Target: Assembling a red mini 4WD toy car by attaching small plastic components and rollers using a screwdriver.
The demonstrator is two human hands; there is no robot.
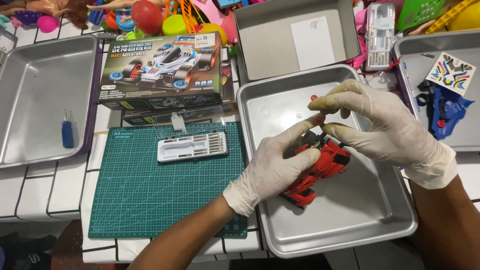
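Note:
A red toy race car [320, 170] lies tilted in a steel tray [370, 220]. My left hand [275, 167], in a white glove, grips the car's body from the left. My right hand [380, 125], also gloved, hovers over the car's far end and pinches a small red part [318, 119] between thumb and forefinger, together with my left fingertip. Another small red piece [313, 97] lies loose on the tray floor behind the hands.
A green cutting mat [145, 195] holds a clear-lidded bit case [192, 145]. A toy car box [162, 70] and grey box lid [290, 35] stand behind. The left tray [40, 75] holds a blue screwdriver [67, 132]. The right tray [450, 50] holds blue parts [447, 110] and a sticker sheet [452, 72].

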